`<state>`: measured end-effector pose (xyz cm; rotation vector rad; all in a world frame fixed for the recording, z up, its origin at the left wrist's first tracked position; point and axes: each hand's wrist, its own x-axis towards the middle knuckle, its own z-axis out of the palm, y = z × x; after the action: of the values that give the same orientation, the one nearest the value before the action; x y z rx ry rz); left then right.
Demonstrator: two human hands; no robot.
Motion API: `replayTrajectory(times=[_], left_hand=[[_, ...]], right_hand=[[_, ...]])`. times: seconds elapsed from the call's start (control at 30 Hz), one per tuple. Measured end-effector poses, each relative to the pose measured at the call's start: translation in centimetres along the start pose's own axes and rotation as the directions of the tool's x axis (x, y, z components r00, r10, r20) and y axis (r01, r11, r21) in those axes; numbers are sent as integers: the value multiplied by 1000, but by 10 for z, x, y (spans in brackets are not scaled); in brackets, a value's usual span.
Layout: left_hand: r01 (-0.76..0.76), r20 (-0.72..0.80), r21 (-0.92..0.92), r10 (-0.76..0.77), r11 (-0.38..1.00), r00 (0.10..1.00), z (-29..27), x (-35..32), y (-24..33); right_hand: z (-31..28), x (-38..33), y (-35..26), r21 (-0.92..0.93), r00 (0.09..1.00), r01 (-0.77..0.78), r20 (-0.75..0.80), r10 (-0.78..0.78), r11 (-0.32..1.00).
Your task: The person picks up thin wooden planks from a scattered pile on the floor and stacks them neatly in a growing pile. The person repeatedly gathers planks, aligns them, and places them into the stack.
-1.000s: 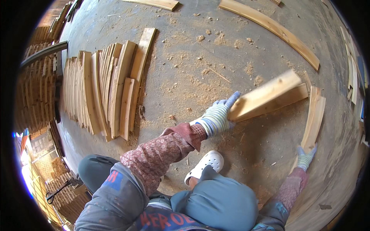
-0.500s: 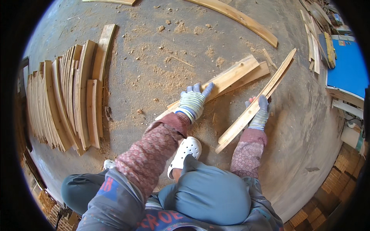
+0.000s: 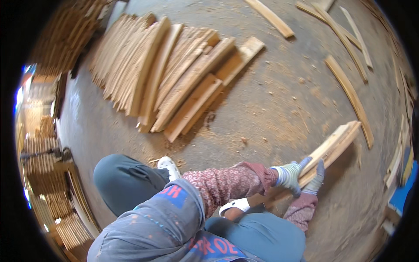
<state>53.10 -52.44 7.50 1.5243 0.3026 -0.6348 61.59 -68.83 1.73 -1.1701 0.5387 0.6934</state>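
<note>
A small bundle of pale wooden boards (image 3: 336, 144) slants up from beside my knee toward the right, lifted off the floor at its far end. My left hand (image 3: 289, 175), in a striped knit glove, is closed over the bundle from the left. On the opposite side my right hand (image 3: 315, 180), gloved the same way, grips it with the fingers along the edge. The near end of the boards is partly hidden behind my left hand and sleeve. How many boards are in the bundle I cannot tell.
A long row of boards (image 3: 144, 70) stands on edge at the upper left, with a shorter board (image 3: 194, 109) at its near side. Loose strips (image 3: 349, 94) lie at the upper right amid sawdust. Stacked wood (image 3: 65, 35) and a blue surface (image 3: 403, 192) flank the floor.
The view has swung left. My left hand has moved off the floor boards' top to the right hand, and both now grip boards together as a bundle. The two boards on the floor are gathered up.
</note>
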Motion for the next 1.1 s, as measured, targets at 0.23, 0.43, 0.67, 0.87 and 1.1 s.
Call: replayTrajectory(times=[0.23, 0.43, 0.67, 0.87, 1.1], left_hand=[[-113, -257, 254, 180, 961, 949, -62, -69, 9], [82, -390, 670, 256, 738, 884, -228, -201, -26], [882, -925, 89, -290, 462, 245, -365, -374, -152], [794, -919, 84, -261, 603, 296, -387, -389, -188], [480, -976, 9, -98, 877, 196, -413, -400, -252]], right_hand=[[118, -3, -22, -490, 890, 443, 343, -301, 751], [171, 12, -16, -324, 851, 351, 502, -155, 879], [294, -52, -17, -486, 725, 623, 653, -219, 614], [414, -72, 19, -673, 790, 580, 603, -113, 458], [504, -89, 134, -769, 831, 532, 555, -43, 355]])
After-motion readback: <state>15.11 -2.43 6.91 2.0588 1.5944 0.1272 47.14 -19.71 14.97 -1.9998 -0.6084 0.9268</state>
